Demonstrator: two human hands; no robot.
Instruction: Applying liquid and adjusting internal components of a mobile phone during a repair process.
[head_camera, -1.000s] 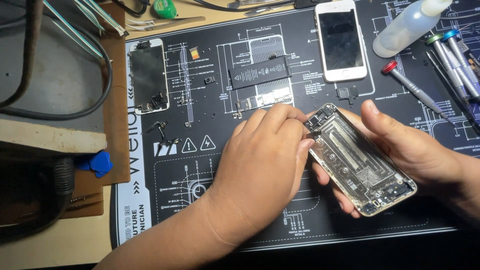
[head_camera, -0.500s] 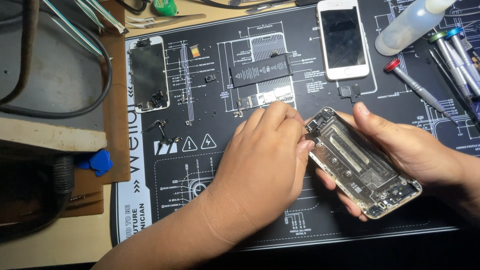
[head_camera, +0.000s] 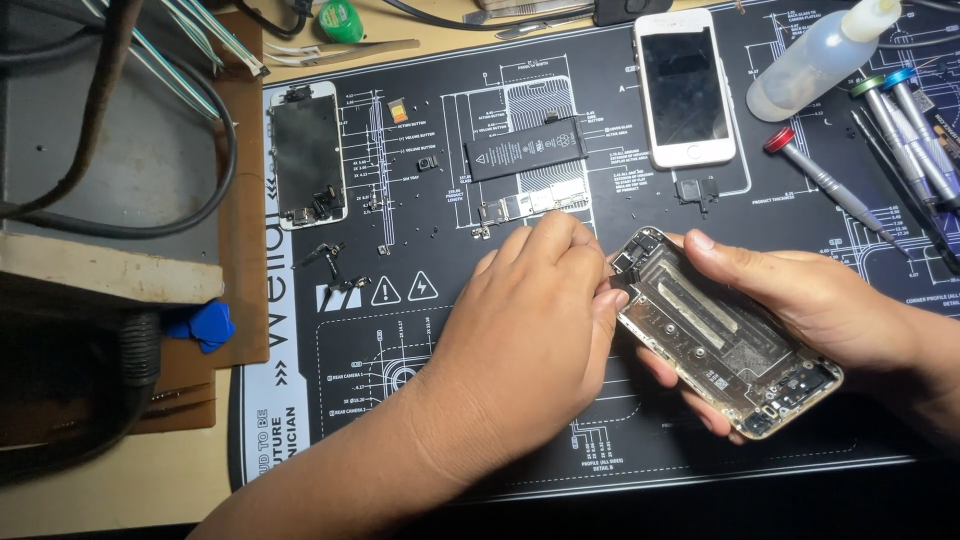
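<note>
The right hand (head_camera: 800, 300) cradles the opened phone chassis (head_camera: 725, 335); the left hand (head_camera: 535, 320) pinches at its ten-o'clock corner, seemingly working a small part there, which needs steady fingertips.

Head view, steeply down, near mat (head_camera: 420, 190)

Pale wooden surface (head_camera: 120, 480), mostly covered by a black mat (head_camera: 420, 420) printed with white diagrams. Brown board (head_camera: 245, 200) along the mat's left edge. Grey box (head_camera: 130, 150) at far left, crossed by dark cables (head_camera: 215, 180), above a pale wooden ledge (head_camera: 100, 275). Warm light from above, bright over the middle of the mat, falling to shadow at the lower left and lower right corners.
</note>
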